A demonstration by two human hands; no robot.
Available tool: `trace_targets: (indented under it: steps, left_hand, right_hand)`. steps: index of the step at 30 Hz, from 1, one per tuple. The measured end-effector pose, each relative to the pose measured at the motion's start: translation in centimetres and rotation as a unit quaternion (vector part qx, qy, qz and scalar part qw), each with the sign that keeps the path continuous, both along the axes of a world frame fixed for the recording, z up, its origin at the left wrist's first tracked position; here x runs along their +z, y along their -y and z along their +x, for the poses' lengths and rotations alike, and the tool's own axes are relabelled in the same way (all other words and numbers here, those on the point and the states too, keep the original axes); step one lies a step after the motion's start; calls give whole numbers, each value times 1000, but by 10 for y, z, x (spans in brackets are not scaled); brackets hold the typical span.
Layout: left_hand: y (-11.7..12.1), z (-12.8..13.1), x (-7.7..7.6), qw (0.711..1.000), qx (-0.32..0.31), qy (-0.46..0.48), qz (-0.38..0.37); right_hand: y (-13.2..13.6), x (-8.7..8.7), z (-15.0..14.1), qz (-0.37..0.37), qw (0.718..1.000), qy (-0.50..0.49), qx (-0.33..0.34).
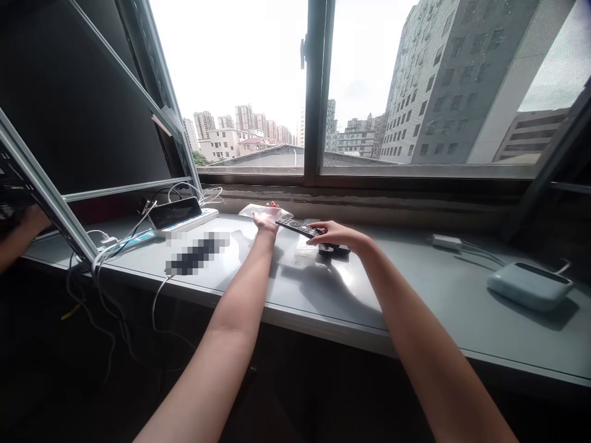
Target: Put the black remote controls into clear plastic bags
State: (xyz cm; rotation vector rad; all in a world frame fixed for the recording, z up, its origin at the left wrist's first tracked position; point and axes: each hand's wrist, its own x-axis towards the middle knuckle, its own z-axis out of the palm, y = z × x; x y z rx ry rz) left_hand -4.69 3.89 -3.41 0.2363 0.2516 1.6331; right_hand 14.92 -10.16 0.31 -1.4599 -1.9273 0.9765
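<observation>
Both my arms reach out over a grey window ledge (369,295). My right hand (337,235) is closed on a black remote control (298,227), holding it just above the ledge with its far end pointing left. My left hand (266,219) is closed on the edge of a clear plastic bag (258,211), right at the remote's far tip. More clear plastic (305,252) lies flat on the ledge under my right hand. A second dark object (335,249) sits beneath my right hand; I cannot make out what it is.
To the left lie a white power strip (138,238) with a dark phone (174,212) on it and tangled white cables (106,258). A pale blue box (529,285) and a white adapter (446,241) sit at right. Another person's hand (25,224) shows at far left behind a metal frame.
</observation>
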Motion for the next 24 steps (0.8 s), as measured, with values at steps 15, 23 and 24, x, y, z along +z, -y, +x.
trace_targets:
  steps: [15, 23, 24]
  left_hand:
    - [6, 0, 9, 999, -10, 9, -33]
    - [6, 14, 11, 998, -57, -24, -22]
    - [7, 16, 12, 998, -59, -26, -18]
  right_hand:
    - [6, 7, 11, 21, 999, -25, -28]
    - [-6, -7, 3, 44, 999, -11, -2]
    - [-7, -9, 1, 48, 999, -16, 3]
